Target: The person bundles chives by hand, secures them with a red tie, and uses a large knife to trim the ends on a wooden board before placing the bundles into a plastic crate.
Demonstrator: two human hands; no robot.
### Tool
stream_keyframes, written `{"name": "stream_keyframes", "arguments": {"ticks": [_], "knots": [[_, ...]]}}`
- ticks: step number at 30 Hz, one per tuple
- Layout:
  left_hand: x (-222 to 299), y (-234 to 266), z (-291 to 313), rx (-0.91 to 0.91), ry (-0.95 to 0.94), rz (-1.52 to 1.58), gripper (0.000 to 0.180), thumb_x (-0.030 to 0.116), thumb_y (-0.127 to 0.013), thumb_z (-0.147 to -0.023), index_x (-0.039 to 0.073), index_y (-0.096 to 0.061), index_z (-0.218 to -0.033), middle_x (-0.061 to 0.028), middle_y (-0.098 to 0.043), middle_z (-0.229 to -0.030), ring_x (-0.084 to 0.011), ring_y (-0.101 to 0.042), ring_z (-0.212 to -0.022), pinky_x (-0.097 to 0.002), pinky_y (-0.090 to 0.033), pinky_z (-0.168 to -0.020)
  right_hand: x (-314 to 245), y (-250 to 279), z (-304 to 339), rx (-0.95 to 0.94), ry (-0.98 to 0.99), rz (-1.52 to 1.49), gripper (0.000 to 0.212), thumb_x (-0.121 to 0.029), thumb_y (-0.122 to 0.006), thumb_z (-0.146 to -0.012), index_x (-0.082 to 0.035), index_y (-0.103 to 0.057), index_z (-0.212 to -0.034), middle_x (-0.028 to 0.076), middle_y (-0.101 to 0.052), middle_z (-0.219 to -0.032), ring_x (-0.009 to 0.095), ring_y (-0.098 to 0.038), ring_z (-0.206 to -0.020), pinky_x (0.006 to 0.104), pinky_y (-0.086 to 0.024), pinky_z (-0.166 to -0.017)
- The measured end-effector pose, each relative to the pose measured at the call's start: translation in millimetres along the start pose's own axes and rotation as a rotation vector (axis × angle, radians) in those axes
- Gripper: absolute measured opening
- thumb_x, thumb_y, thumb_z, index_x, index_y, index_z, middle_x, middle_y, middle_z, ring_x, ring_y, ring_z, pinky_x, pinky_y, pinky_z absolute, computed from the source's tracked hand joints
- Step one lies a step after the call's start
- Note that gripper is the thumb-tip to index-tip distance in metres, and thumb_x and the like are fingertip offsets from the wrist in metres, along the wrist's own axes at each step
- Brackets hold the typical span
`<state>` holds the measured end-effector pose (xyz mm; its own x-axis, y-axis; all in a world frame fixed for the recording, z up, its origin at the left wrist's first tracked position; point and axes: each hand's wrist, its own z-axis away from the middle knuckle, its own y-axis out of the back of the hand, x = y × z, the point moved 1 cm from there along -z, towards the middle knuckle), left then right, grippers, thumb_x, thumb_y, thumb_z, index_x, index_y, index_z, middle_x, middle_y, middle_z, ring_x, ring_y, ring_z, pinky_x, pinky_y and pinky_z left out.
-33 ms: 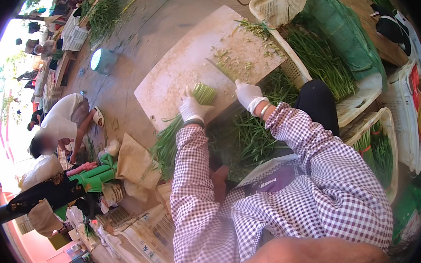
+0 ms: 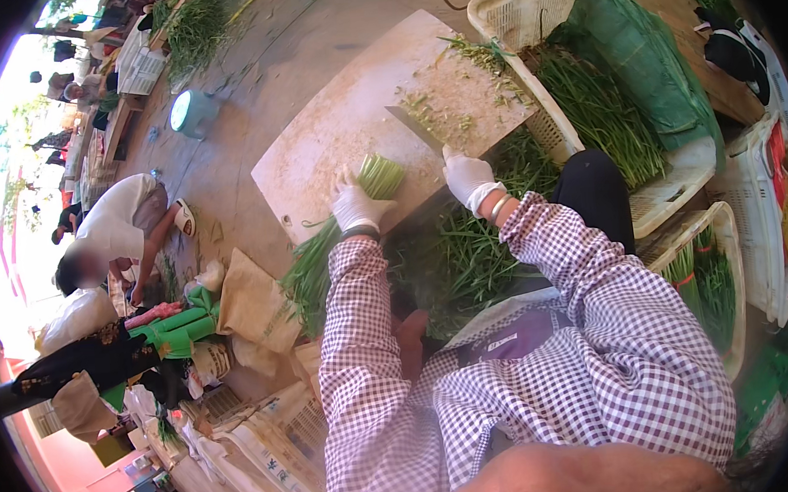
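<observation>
My left hand (image 2: 355, 203), in a white glove, is closed round a bundle of long green stalks (image 2: 381, 176). The bundle's pale cut ends point away from me over the board, while its leafy ends hang off the near left edge. In my gloved right hand (image 2: 469, 176) is the handle of a knife (image 2: 414, 128). Its blade reaches up and left over the board, to the right of the bundle and apart from it. Under both lies a wide pale cutting board (image 2: 330, 113), strewn with chopped green bits on its right part.
Loose green leaves (image 2: 476, 249) lie below the board, near my knees. At the right stands a white plastic crate (image 2: 545, 112) of green stalks with a green sack (image 2: 642, 64). Another crate (image 2: 737, 313) holds banded bundles. A bending person (image 2: 122, 215) and a light-blue bucket (image 2: 194, 115) are at the left.
The knife and my right hand have shifted very slightly, and the blade shows more of its flat side. My left hand and the bundle have hardly moved.
</observation>
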<state>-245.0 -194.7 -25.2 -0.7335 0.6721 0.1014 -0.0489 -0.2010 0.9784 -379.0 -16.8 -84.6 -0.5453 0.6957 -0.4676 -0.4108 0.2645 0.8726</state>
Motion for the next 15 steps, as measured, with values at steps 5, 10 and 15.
{"name": "stream_keyframes", "arguments": {"ticks": [5, 10, 15], "knots": [[-24, -8, 5, -0.126, 0.059, -0.012, 0.093, 0.042, -0.088, -0.054, 0.009, -0.046, -0.131, -0.0172, -0.058, -0.121, -0.0327, -0.054, -0.117, -0.0435, -0.038, -0.104, 2, -4, 6, 0.095, 0.088, -0.003, 0.050, -0.021, -0.060, -0.086, -0.001, -0.048, -0.130, 0.020, -0.067, -0.096, 0.037, -0.066, -0.081, 0.0474, -0.051, -0.072], [-18, -40, 32, 0.228, -0.036, -0.105, 0.083, 0.047, -0.084, -0.059, 0.011, -0.050, -0.125, -0.0137, -0.061, -0.106, -0.0299, -0.058, -0.104, -0.0442, -0.040, -0.097, -7, 19, 4, 0.037, 0.165, 0.087, 0.052, -0.024, -0.062, -0.086, -0.004, -0.049, -0.132, 0.018, -0.063, -0.114, 0.033, -0.060, -0.105, 0.0440, -0.048, -0.086], [-5, -37, 42, 0.234, -0.051, -0.111, 0.093, 0.052, -0.084, -0.056, 0.008, -0.048, -0.129, -0.0138, -0.060, -0.108, -0.0286, -0.057, -0.104, -0.0439, -0.039, -0.096, -48, 17, 4, 0.343, 0.567, -0.076, 0.047, -0.025, -0.057, -0.089, -0.006, -0.053, -0.131, 0.019, -0.054, -0.132, 0.032, -0.051, -0.122, 0.0413, -0.042, -0.101]]}}
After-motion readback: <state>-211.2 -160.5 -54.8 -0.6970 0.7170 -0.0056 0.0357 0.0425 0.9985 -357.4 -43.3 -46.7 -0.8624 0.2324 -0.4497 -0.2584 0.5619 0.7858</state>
